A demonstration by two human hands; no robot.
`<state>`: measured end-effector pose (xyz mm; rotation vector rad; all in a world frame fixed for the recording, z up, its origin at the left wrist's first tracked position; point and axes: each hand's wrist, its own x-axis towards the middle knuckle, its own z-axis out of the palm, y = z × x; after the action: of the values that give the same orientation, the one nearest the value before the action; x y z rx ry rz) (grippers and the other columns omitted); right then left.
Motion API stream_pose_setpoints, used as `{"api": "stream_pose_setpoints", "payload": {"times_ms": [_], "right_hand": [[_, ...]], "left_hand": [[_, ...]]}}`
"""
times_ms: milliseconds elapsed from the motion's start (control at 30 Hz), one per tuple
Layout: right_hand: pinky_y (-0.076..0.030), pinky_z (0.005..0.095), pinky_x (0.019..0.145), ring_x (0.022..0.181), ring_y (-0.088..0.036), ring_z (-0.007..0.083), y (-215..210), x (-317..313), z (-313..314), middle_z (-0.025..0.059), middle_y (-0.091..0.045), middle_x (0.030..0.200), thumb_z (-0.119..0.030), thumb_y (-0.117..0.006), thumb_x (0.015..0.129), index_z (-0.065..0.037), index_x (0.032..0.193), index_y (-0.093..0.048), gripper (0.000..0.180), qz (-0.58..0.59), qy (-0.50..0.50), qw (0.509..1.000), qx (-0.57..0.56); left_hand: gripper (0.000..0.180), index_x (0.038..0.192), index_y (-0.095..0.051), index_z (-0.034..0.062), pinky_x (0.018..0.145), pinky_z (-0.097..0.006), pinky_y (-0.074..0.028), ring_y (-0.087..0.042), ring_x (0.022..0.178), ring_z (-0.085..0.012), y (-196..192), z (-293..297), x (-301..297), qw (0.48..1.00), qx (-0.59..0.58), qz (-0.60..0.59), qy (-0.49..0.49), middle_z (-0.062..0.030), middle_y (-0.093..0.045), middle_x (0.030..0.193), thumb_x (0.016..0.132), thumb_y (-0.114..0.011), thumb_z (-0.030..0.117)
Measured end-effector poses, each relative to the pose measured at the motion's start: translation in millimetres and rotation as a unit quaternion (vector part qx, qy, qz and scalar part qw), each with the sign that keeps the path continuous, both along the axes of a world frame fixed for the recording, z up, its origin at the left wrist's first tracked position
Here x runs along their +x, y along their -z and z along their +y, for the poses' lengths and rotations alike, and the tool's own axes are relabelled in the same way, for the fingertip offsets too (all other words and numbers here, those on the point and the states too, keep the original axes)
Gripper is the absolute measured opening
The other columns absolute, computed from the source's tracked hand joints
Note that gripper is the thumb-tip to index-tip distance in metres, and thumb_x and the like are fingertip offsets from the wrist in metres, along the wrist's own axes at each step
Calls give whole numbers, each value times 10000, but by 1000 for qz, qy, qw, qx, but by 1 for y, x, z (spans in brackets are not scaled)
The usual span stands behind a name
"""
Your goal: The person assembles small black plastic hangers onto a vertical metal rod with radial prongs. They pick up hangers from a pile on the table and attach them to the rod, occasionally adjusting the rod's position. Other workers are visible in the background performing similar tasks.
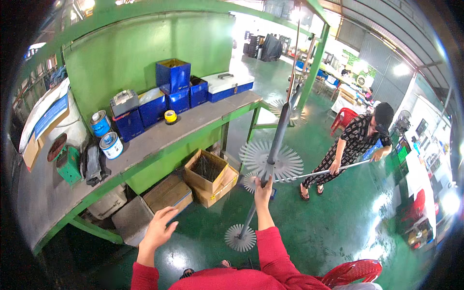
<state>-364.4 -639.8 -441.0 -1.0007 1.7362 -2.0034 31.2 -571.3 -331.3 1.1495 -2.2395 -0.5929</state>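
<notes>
The right hand is closed around a long grey metal pole that stands nearly upright on the green floor, leaning slightly away at the top. The pole carries spoked, fan-like metal discs: a small disc at its foot, a large disc just above the gripping hand, and another one higher up. The left hand is open with fingers spread, holding nothing, well to the left of the pole and above the floor.

A thin metal rod reaches out from the pole to the right, where another person in patterned clothes holds it with both hands.

Left of the pole runs a green-framed counter. On it stand blue bins, one stacked higher than the rest; their contents are unclear. Also there are a flat blue case with a white lid, a roll of yellow tape and two lidded paint cans. Under the counter, just left of the pole, an open cardboard box holds dark thin metal pieces, stacked on a second box; closed cartons lie beside it. A red plastic chair stands behind the other person.
</notes>
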Motion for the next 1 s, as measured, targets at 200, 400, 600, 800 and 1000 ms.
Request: {"api": "stream_pose_setpoints", "payload": {"times_ms": [200,400,600,800,1000], "right_hand": [[-338,384,1038,1222,-433,386,11,-3,-31,262,-443,1331,-68,-656,821,49,1311,-420,556,67,81,992,75],[-362,421,1013,1098,-504,392,52,-2,-49,237,-536,1170,-151,-601,869,54,1188,-496,393,144,101,984,-23],[-362,383,1019,1169,-501,359,45,-25,-62,275,-513,1271,-229,-689,831,114,1318,-377,673,178,13,976,125],[-419,367,950,1076,-582,276,75,-65,-111,195,-611,1164,-397,-750,779,63,1228,-469,701,190,-61,971,135],[-459,314,770,837,-590,182,108,-100,-136,72,-633,974,-215,-736,820,-33,1156,-507,446,164,-108,973,124]], "left_hand": [[368,1179,-607,44,1005,-391,-403,-528,1161,-355,50,29,44,985,72,-13,-156,-182,-575,1223,815,-644,76],[390,1220,-578,37,1051,-403,-354,-478,1234,-350,57,40,56,981,100,-10,-168,-198,-531,1297,837,-618,96],[387,1245,-570,51,1059,-401,-349,-461,1253,-350,68,47,64,977,113,-14,-182,-193,-526,1307,864,-587,118],[369,1213,-579,32,1002,-395,-403,-516,1181,-352,92,92,93,955,165,-27,-245,-195,-560,1242,855,-594,118],[372,1238,-569,47,1018,-384,-397,-517,1198,-328,130,128,132,930,252,-41,-263,-178,-555,1270,876,-590,130]]}}
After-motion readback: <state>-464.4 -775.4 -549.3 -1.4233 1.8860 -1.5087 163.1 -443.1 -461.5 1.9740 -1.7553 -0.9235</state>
